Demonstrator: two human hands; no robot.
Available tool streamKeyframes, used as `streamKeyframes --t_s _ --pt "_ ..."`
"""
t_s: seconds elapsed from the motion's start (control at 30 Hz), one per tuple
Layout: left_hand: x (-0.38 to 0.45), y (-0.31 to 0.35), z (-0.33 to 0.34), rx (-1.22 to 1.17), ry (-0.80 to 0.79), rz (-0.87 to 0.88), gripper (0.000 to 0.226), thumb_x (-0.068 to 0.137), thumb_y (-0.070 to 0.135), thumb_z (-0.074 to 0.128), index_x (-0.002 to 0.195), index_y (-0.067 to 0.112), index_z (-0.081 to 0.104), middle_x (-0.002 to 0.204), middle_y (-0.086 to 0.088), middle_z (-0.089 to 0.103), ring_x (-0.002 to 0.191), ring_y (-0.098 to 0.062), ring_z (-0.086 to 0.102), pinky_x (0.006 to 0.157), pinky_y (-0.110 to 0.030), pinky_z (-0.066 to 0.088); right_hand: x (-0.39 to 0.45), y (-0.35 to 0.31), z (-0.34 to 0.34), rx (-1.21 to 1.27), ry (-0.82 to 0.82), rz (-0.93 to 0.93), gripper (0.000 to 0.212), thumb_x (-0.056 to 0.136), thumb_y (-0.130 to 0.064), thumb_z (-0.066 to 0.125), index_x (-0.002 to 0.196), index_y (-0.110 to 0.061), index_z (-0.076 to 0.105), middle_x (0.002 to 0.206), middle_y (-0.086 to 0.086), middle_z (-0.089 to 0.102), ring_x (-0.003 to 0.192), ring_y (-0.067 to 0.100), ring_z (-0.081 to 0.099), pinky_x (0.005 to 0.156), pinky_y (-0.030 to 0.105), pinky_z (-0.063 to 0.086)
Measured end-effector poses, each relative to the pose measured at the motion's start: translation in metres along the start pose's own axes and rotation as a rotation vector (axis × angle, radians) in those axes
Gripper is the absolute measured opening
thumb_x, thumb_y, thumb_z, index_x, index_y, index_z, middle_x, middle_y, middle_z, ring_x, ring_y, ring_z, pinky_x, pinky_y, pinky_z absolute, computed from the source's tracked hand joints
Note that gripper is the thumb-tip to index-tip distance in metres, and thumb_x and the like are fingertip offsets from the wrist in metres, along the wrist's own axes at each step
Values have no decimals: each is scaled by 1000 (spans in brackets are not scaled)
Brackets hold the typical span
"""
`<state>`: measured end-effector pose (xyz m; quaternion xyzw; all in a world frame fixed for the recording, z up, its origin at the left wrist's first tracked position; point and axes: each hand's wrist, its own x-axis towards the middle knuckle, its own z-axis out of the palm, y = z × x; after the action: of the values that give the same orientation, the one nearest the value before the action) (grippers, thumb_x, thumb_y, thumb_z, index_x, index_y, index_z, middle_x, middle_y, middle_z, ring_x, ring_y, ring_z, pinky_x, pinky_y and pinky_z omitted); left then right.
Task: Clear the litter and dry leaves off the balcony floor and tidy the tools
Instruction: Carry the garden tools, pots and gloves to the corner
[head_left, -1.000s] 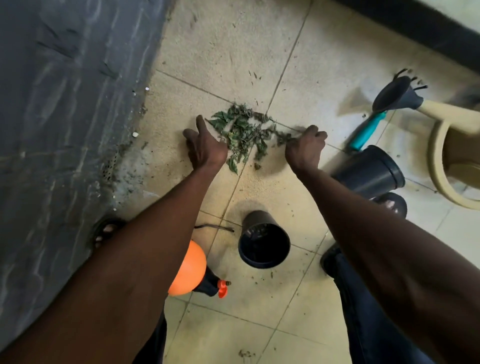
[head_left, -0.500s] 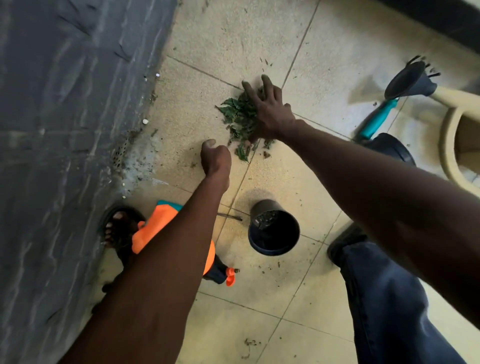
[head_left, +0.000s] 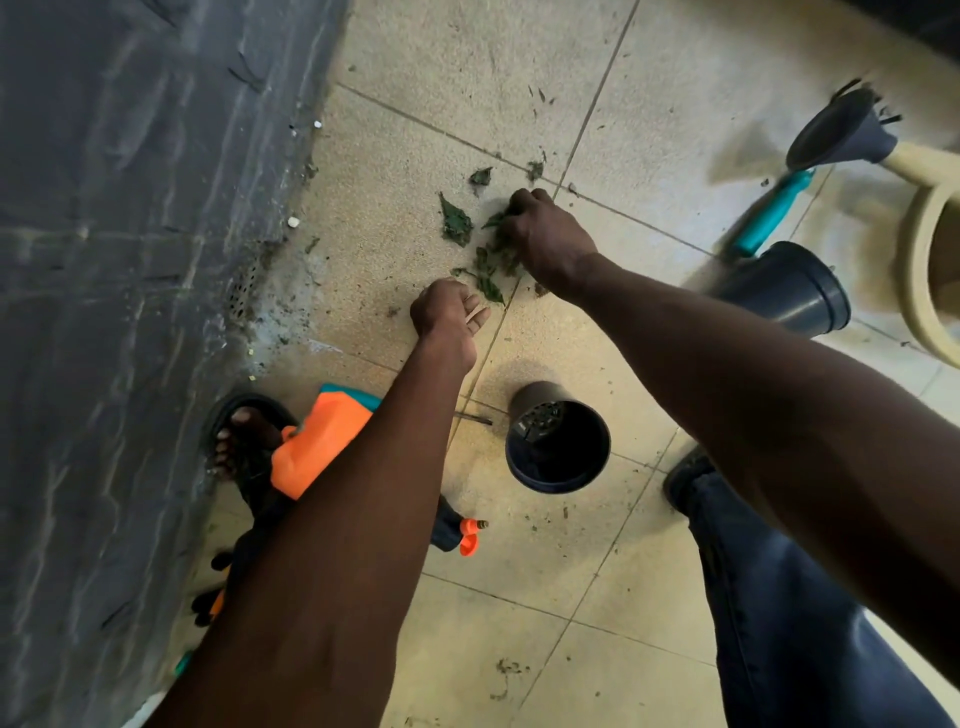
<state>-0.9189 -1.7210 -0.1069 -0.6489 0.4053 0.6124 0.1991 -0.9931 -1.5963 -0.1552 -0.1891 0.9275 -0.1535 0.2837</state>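
Two hands work low over the tiled balcony floor, and each seems placed for a reason. The right hand is curled down over a clump of green leaves, fingers bent round them as if scooping up a handful; a larger single leaf and a few scraps lie loose just beyond its reach, toward the wall. The left hand sits just beside the near end of the clump, fingers curled in on themselves; whether it holds any leaf I cannot tell, and it looks set there as a stop so the pile does not scatter back. A small black plant pot stands upright and open-mouthed near the person's knee, probably kept close as the place to drop the gathered leaves. A larger black pot lies tipped on its side to the right, beside a teal-handled tool and a dark funnel-shaped piece resting on a beige rim. An orange sprayer lies partly hidden under the left forearm, next to a sandalled foot. The dark wall closes the left side, with grit and small white bits along its base, so open tile for sweeping lies ahead and toward the right, between the leaves and the tools.
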Motion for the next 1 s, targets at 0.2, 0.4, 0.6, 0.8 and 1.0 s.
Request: streamKeyframes --t_s 0.2,0.4,0.6,0.8,1.0 --pt "-9 1 11 -137 -163 -59 41 100 35 49 128 5 51 127 -16 55 110 -27 57 91 -40 50 -10 -13 -24 832 384 704 23 80 0 69 99 -9 77 84 -1 72 71 13 68 69 36 60" --pt "-22 9 25 -286 -348 -54 63 93 64 42 109 8 64 106 -18 68 101 -32 66 100 -50 48 -54 -69 -20 865 337 531 19 86 -3 64 100 -6 76 92 5 75 57 -10 58 52 2 40" --pt "-12 18 14 -196 -310 -46 49 102 43 42 140 11 50 133 -18 57 123 -32 57 107 -47 44 -54 -80 -39 788 -208 306 43 91 2 47 128 -13 64 122 10 67 108 18 62 89 28 49" --pt "-12 18 10 -166 -232 -33 30 99 24 55 112 0 66 100 -19 72 92 -32 71 80 -40 59 -55 -88 -22 679 176 364 20 88 0 51 86 -5 70 75 6 67 66 16 61 53 23 43" --pt "-5 17 9 -90 -184 -5 24 97 11 51 103 -7 65 100 -23 70 87 -33 71 77 -39 60 -57 -90 -15 566 211 354 19 83 -1 59 87 -5 76 80 8 63 76 19 56 64 27 38"
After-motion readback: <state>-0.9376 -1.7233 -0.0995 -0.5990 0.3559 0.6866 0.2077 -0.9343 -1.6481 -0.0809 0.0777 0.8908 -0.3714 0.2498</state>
